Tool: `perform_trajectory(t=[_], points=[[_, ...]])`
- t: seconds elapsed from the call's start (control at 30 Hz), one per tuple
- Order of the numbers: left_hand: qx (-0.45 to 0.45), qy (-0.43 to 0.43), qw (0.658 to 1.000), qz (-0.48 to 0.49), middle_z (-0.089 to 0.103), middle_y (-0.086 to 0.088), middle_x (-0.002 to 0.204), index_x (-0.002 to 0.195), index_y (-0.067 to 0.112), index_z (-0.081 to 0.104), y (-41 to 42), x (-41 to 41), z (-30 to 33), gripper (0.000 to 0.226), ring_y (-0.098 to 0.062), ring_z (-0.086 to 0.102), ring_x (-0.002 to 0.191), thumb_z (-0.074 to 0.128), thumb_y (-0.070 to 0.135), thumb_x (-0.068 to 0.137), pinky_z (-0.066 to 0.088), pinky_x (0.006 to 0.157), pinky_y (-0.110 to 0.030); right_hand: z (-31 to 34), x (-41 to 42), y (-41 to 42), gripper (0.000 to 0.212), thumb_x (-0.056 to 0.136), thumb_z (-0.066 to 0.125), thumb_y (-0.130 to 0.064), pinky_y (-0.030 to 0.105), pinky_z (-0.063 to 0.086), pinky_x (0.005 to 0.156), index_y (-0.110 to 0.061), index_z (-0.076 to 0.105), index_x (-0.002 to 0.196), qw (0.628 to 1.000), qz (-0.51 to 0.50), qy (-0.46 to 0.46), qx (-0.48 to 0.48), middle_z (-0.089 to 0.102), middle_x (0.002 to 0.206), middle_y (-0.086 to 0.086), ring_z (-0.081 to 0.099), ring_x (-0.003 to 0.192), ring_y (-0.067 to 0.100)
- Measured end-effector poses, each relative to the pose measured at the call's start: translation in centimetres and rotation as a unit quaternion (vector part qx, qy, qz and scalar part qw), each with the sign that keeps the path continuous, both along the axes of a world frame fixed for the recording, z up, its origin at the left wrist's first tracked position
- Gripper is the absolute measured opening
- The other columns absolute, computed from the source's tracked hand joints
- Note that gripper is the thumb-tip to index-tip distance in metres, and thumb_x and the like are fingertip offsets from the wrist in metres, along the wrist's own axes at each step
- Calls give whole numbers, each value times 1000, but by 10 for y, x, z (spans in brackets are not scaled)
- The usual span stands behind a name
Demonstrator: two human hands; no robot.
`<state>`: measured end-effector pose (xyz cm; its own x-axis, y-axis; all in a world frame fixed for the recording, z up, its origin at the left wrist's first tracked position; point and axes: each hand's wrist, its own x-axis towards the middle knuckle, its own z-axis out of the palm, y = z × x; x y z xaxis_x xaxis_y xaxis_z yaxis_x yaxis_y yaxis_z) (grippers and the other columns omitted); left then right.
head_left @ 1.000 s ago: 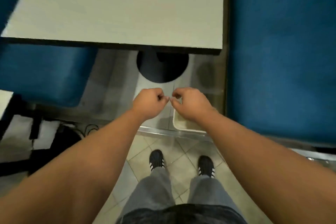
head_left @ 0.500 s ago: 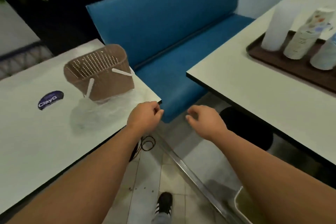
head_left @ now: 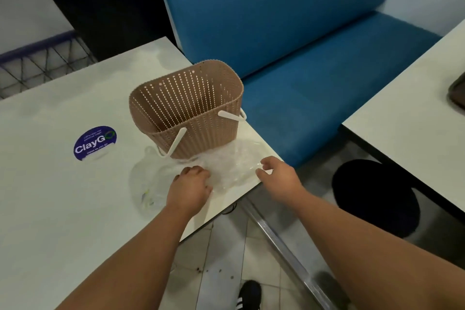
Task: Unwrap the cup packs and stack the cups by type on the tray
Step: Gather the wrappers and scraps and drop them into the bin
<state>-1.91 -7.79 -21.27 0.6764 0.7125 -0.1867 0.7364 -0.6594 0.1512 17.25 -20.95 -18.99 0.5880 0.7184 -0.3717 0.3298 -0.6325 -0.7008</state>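
Near the table corner, my left hand and right hand, apart, clutched crumpled clear wrap touching the basket; a hard tug risked dragging it off; no cups showed, only 1 tray corner.

Both hands reach onto crumpled clear plastic wrapping just in front of the tan perforated plastic basket. The left hand presses it with curled fingers, and the right hand pinches its edge.
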Motion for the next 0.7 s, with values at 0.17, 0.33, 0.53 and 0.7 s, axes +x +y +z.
perform_trajectory(t=[0.17, 0.33, 0.53, 0.7], points=[[6, -62, 998, 25, 65, -4, 107, 101, 14, 65, 5, -7, -13, 21, -26, 53, 105, 46, 22, 98, 42, 85, -35, -8, 2, 19, 41, 98, 57, -36, 25, 37, 84, -14, 53, 132, 999, -43, 6, -10, 60, 124, 3, 49, 99, 13], [-51, -136, 987, 74, 62, -8, 100, 101, 11, 56, 3, -9, -8, 16, -27, 53, 97, 42, 17, 100, 36, 77, -35, -5, 1, 36, 61, 92, 63, -46, 27, 37, 84, -13, 45, 139, 996, -92, -2, -12, 50, 131, 7, 53, 113, 23], [-75, -164, 981, 66, 61, -7, 98, 99, 12, 57, 5, -15, -13, 12, -26, 53, 96, 46, 17, 98, 36, 76, -33, -2, 10, 52, 28, 95, 59, -31, 34, 51, 81, -15, 61, 118, 994, -94, -39, -45, 44, 127, 10, 55, 96, 25], [-11, -184, 983, 20, 65, -6, 99, 101, 11, 64, 4, -19, -6, 26, -28, 58, 96, 52, 30, 90, 48, 83, -36, 11, 10, 56, 19, 100, 51, -23, 27, 35, 74, -12, 64, 108, 992, -63, -108, 18, 57, 112, 6, 51, 94, 20]])
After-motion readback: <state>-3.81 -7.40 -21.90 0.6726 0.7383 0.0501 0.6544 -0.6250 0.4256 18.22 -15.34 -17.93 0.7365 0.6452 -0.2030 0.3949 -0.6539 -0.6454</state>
